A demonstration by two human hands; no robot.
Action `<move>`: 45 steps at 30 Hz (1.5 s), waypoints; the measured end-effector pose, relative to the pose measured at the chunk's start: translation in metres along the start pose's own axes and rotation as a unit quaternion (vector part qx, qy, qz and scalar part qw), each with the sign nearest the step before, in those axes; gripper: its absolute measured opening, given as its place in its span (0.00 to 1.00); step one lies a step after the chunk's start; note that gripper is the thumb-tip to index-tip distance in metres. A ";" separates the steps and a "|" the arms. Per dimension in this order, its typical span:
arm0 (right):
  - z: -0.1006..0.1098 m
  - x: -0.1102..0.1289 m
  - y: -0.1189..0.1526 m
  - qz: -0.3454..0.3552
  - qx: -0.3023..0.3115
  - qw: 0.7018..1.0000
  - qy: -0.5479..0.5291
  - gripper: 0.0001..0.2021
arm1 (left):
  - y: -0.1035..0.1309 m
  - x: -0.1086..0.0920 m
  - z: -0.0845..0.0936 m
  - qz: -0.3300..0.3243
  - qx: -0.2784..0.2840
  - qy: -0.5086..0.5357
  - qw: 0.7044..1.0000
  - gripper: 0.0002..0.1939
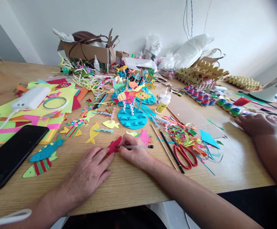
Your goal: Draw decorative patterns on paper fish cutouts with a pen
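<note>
In the head view, a red paper fish (114, 145) lies on the table between my two hands. My left hand (90, 171) holds it steady by its near left end, fingertips pressed along the edge and thumb resting apart. A slim pen (138, 147) with a pale barrel and dark end is pinched in my right hand (135, 151), its tip on the fish. Just beyond are a yellow paper fish (93, 133) with a blue fuzzy stem and a pink paper fish (145, 136). Blue and striped green fish (41, 167) lie left of my left hand.
Red-handled scissors (186, 156), a black pencil (173, 152) and a wooden stick lie to the right. Behind stand fish on a blue base (132, 117) and glue bottles (163, 103). A phone (16, 156) lies left; another person's hands (259, 124) rest at right.
</note>
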State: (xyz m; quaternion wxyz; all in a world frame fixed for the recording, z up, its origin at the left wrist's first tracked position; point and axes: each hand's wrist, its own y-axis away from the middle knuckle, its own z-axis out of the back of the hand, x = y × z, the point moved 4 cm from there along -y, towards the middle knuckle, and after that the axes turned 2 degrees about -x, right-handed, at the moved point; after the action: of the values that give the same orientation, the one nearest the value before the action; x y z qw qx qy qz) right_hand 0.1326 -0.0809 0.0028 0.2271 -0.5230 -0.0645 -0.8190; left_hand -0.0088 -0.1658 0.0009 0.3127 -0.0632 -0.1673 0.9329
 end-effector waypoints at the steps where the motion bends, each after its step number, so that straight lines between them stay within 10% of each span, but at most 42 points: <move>1: 0.000 0.001 0.000 0.002 0.002 1.000 0.004 0.04 | 0.000 0.000 0.000 0.001 0.001 -0.001 1.000 0.21; 45: 0.002 0.004 0.001 0.000 0.008 1.000 0.025 0.04 | 0.002 0.002 -0.003 0.011 0.011 0.002 1.000 0.18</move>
State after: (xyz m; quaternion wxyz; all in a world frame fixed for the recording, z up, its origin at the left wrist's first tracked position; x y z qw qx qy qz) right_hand 0.1331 -0.0821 0.0075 0.2327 -0.5002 -0.0656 -0.8315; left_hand -0.0104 -0.1654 -0.0024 0.3031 -0.0635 -0.1556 0.9380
